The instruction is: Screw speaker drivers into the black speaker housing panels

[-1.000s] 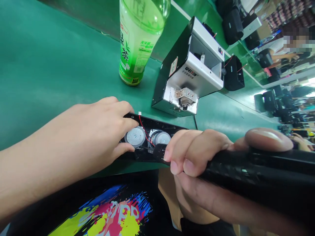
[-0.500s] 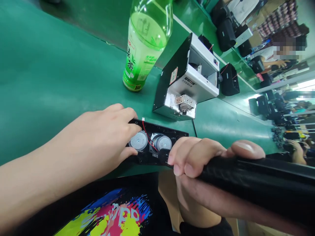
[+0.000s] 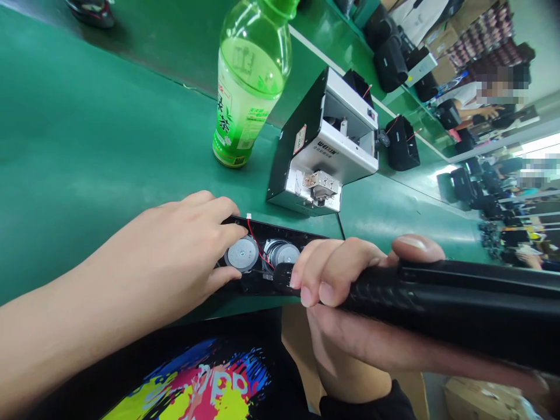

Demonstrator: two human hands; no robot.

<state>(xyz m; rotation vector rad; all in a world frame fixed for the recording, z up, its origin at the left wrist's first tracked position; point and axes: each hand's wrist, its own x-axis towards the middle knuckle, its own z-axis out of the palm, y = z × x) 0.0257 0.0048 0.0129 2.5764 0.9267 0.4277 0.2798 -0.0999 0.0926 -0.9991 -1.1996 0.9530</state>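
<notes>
A black panel (image 3: pixel 280 231) lies on the green table near its front edge. Two round silver speakers sit on it, a left one (image 3: pixel 242 253) and a right one (image 3: pixel 286 254), with a red wire and white plug (image 3: pixel 249 216) between them. My left hand (image 3: pixel 192 245) grips the panel's left end, thumb and fingers around the left speaker. My right hand (image 3: pixel 350 271) is wrapped round a black power screwdriver (image 3: pixel 437 297). Its front end is over the panel's lower edge, beside the right speaker; the tip is hidden.
Behind the panel stands a silver and black machine (image 3: pixel 324 146), with a green tea bottle (image 3: pixel 251 81) to its left. Black speaker boxes (image 3: pixel 402 143) stand farther right. A dark object (image 3: pixel 94 11) lies at the top left. Another person (image 3: pixel 476 99) sits at the upper right.
The view has shifted slightly, so the bottle and machine appear farther left. The screwdriver's front end has moved a little left relative to the right speaker. Both hands keep their hold.
</notes>
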